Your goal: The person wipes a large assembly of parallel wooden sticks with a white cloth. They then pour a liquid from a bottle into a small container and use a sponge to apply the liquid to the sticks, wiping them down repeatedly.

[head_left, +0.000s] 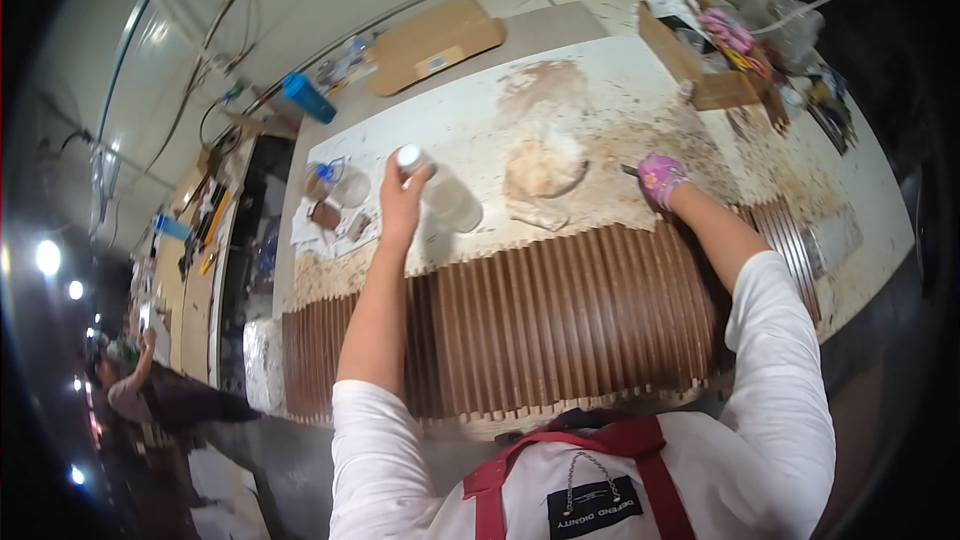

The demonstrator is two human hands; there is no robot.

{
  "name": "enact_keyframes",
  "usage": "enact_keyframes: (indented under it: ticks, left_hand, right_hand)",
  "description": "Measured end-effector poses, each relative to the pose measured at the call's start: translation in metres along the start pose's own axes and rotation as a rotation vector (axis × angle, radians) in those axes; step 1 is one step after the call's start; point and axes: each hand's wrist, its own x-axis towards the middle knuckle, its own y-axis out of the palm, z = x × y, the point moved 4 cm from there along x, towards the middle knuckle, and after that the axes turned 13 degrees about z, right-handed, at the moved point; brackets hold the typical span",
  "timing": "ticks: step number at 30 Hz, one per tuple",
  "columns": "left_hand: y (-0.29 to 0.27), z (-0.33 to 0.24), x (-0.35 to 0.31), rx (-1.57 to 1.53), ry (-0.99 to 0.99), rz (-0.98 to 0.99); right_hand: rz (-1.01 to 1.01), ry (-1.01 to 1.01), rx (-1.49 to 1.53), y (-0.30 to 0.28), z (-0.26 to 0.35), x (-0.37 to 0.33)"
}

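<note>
My bare left hand [402,198] has its fingers around the white cap end of a translucent bottle [453,204] over the left part of the table. On my right hand [660,181] is a pink-purple patterned glove. Its fingers are closed on a dark slim object [630,170], which only partly shows, so its kind is unclear. Between my hands a crumpled, stained whitish cloth [543,178] lies on the table. Nearer my body, a row of dark brown ridged wooden strips [560,315] lies side by side, below both forearms.
Left of the bottle stand a clear container [350,187] and a small brown cup [325,215]. A blue bottle [308,98] and flat cardboard [440,40] lie farther back. At the back right sits an open cardboard box [725,90] of supplies. Another person [135,390] is far left.
</note>
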Motion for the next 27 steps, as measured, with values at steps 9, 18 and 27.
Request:
enact_keyframes:
  ticks: [9, 18, 27]
  left_hand:
    - [0.005, -0.006, -0.005, -0.070, 0.040, -0.015]
    - [0.006, -0.011, -0.009, -0.063, 0.043, 0.001]
    - [-0.002, 0.000, -0.008, -0.111, 0.081, 0.023]
  right_hand:
    - [0.128, 0.072, -0.018, -0.001, 0.002, 0.016]
    - [-0.209, 0.082, 0.404, -0.007, -0.017, 0.023]
    - [-0.366, -0.733, 0.441, -0.223, 0.158, -0.052]
